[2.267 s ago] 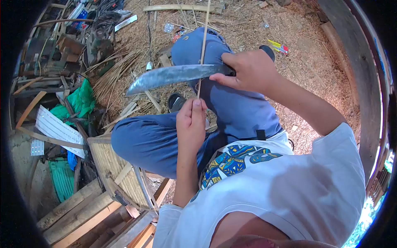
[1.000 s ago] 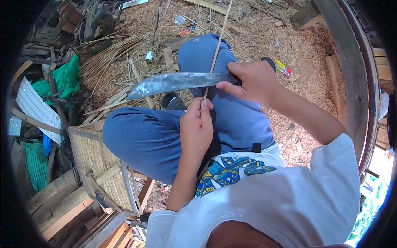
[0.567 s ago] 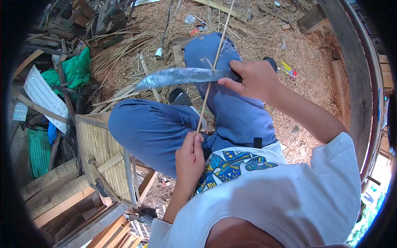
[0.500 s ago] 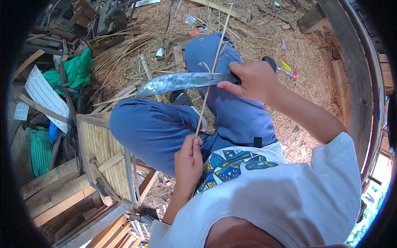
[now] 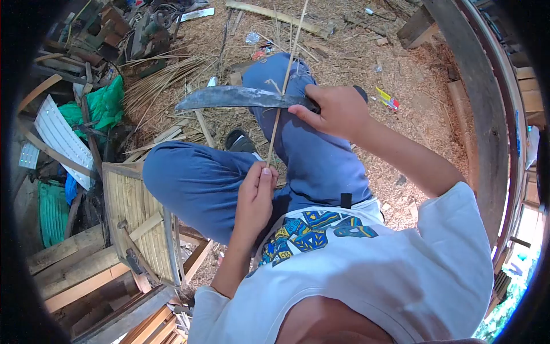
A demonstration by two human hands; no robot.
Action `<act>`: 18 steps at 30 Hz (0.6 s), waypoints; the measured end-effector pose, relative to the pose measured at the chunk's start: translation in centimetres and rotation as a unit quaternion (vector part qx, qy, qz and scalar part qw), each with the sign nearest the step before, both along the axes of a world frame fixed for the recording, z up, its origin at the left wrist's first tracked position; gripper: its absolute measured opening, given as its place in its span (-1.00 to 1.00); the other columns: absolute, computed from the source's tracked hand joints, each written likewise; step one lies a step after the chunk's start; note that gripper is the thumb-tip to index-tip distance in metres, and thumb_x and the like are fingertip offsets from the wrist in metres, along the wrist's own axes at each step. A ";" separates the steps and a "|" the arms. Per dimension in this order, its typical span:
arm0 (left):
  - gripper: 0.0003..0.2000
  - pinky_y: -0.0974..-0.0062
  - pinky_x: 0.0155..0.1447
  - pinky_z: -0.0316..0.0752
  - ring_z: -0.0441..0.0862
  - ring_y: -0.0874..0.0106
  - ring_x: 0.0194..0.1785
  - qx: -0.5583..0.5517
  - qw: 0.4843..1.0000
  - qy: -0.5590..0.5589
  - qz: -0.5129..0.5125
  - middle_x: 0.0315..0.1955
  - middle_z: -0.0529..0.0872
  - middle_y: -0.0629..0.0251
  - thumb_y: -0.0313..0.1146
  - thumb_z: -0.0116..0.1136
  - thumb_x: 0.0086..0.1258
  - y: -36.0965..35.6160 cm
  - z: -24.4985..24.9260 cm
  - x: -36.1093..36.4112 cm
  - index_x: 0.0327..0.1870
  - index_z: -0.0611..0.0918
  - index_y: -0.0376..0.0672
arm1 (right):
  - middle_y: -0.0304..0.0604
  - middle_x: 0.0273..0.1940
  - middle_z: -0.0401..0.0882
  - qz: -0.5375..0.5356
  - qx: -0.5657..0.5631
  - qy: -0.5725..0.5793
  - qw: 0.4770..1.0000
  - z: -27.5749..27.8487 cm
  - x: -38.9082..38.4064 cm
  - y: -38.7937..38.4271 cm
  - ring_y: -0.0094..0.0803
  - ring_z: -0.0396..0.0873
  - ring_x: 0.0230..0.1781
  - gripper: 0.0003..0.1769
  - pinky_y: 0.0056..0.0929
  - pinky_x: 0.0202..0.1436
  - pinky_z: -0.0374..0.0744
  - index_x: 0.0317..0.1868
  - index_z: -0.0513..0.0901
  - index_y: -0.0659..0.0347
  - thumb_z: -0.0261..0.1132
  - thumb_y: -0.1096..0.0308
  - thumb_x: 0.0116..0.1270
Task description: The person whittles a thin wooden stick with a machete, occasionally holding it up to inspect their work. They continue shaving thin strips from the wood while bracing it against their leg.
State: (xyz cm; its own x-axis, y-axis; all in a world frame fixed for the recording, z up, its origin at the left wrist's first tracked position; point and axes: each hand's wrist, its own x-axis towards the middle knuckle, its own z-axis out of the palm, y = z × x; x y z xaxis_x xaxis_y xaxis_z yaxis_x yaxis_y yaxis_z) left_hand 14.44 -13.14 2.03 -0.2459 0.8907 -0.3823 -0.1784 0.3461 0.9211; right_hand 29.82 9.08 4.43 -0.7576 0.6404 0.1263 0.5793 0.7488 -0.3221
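My right hand (image 5: 335, 112) grips the dark handle of a machete (image 5: 229, 97), whose broad, worn blade points left above my knees. The blade crosses a thin bamboo strip (image 5: 293, 49) near the handle end, and a small curled shaving (image 5: 274, 86) stands up where they meet. My left hand (image 5: 256, 192) is closed around the near end of the strip, close to my waist. From there the strip runs up and away, over my raised thigh (image 5: 315, 149). The handle is mostly covered by my fingers.
Wood shavings cover the ground (image 5: 412, 103). A bundle of thin strips (image 5: 160, 80) lies at the upper left, near green sheeting (image 5: 106, 103). On my left is a slatted bamboo piece (image 5: 134, 206) with a hammer (image 5: 134, 252) on it. A heavy beam (image 5: 481, 103) runs along the right.
My left hand has moved up along with the strip's near end, closer to the blade. The blade has shifted slightly left in view and tilted flatter. The whole view has shifted a little too.
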 end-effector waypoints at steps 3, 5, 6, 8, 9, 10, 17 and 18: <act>-0.75 0.71 -0.52 0.09 0.20 0.75 -0.56 -0.017 0.998 -0.065 -0.006 -0.49 0.39 0.57 -0.17 -0.16 0.78 1.2 0.4 0.2 -0.08 0.51 -0.09 | 0.03 -0.55 0.56 -0.006 -0.002 -0.005 1.000 0.3 0.1 -0.1 0.06 0.64 -0.48 -0.39 -0.05 -0.43 0.53 -0.40 0.52 0.15 0.26 -0.28 0.44; -0.73 0.72 -0.53 0.09 0.20 0.75 -0.57 -0.027 0.994 -0.098 -0.034 -0.47 0.41 0.55 -0.12 -0.17 0.77 2.2 1.2 0.3 -0.05 0.51 -0.07 | 0.04 -0.55 0.56 -0.002 0.007 -0.001 1.000 0.3 0.2 0.0 0.07 0.64 -0.48 -0.39 -0.05 -0.43 0.54 -0.40 0.52 0.16 0.26 -0.28 0.45; -0.73 0.72 -0.53 0.08 0.19 0.75 -0.57 -0.035 0.990 -0.135 -0.023 -0.47 0.41 0.55 -0.10 -0.17 0.77 2.8 1.7 0.2 -0.04 0.51 -0.06 | 0.04 -0.55 0.56 -0.003 0.006 0.000 1.000 0.5 0.1 0.1 0.08 0.64 -0.48 -0.39 -0.05 -0.43 0.54 -0.40 0.52 0.16 0.26 -0.27 0.44; -0.72 0.71 -0.54 0.06 0.18 0.74 -0.58 -0.060 0.975 -0.213 0.003 -0.48 0.40 0.55 -0.06 -0.16 0.77 4.0 2.3 0.0 -0.03 0.51 -0.05 | 0.05 -0.55 0.56 -0.001 -0.005 -0.001 1.000 0.6 0.0 -0.2 0.09 0.64 -0.47 -0.39 -0.04 -0.43 0.54 -0.40 0.52 0.16 0.26 -0.27 0.44; -0.72 0.71 -0.54 0.04 0.17 0.74 -0.59 -0.053 0.973 -0.223 -0.002 -0.49 0.38 0.57 -0.06 -0.16 0.76 4.6 2.2 -0.2 -0.04 0.51 -0.04 | 0.05 -0.55 0.56 0.001 -0.004 -0.006 1.000 0.6 -0.1 -0.3 0.09 0.64 -0.48 -0.39 -0.04 -0.43 0.53 -0.40 0.52 0.16 0.27 -0.27 0.44; -0.72 0.70 -0.55 0.03 0.16 0.74 -0.60 -0.045 0.972 -0.231 -0.005 -0.50 0.37 0.58 -0.05 -0.15 0.76 5.4 1.9 -0.4 -0.05 0.51 -0.04 | 0.05 -0.55 0.56 0.004 -0.003 -0.010 1.000 0.6 -0.1 -0.3 0.09 0.64 -0.48 -0.40 -0.04 -0.43 0.53 -0.40 0.52 0.16 0.27 -0.27 0.44; -0.69 0.66 -0.58 0.04 0.14 0.73 -0.64 -0.064 0.976 -0.209 0.013 -0.59 0.29 0.61 -0.03 -0.11 0.75 7.3 2.1 -0.8 -0.20 0.48 -0.01 | 0.04 -0.58 0.54 0.040 0.011 0.005 0.999 0.5 -0.8 0.3 0.09 0.63 -0.52 -0.39 -0.04 -0.46 0.52 -0.41 0.52 0.16 0.31 -0.27 0.40; -0.69 0.65 -0.59 0.03 0.13 0.74 -0.65 -0.060 0.978 -0.200 0.023 -0.59 0.29 0.61 -0.05 -0.11 0.76 7.2 2.1 -0.4 -0.22 0.47 -0.01 | 0.03 -0.58 0.54 0.041 0.013 0.006 0.999 0.5 -0.8 0.1 0.08 0.63 -0.52 -0.39 -0.05 -0.46 0.52 -0.41 0.52 0.16 0.32 -0.28 0.40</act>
State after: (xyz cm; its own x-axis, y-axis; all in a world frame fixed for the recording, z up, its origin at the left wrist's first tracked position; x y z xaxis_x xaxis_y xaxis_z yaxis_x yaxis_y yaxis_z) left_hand 14.09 -5.96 4.17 -0.0950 0.8244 -0.5580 -0.5335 0.4310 0.7277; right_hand 28.98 9.22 4.97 -0.8053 0.5731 0.1515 0.5120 0.8013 -0.3095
